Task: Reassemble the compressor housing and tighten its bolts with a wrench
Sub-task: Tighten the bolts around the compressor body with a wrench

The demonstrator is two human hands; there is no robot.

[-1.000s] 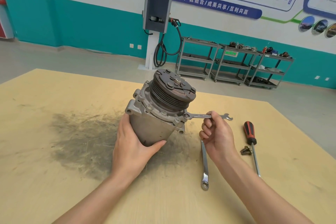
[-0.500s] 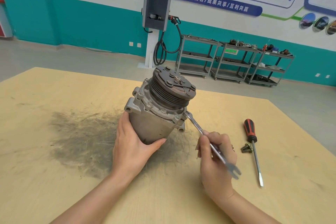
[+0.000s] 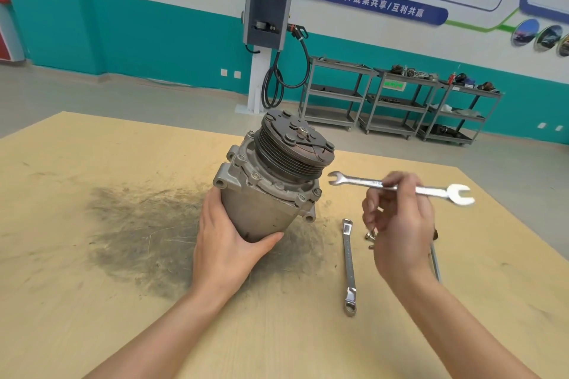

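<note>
Head view: the left hand (image 3: 226,243) wraps its fingers and thumb round the lower body of the compressor (image 3: 271,184), which stands tilted on the counter (image 3: 92,301), pulley end up. Right of it, the right hand (image 3: 400,224) pinches an open-ended wrench (image 3: 397,187) by its shaft, held level in the air, its near end just beside the compressor's flange bolts. Below that hand, a second wrench (image 3: 349,268) and some small bolts (image 3: 369,236) lie on the counter. A dark smudge (image 3: 138,231) spreads left of the left hand.
</note>
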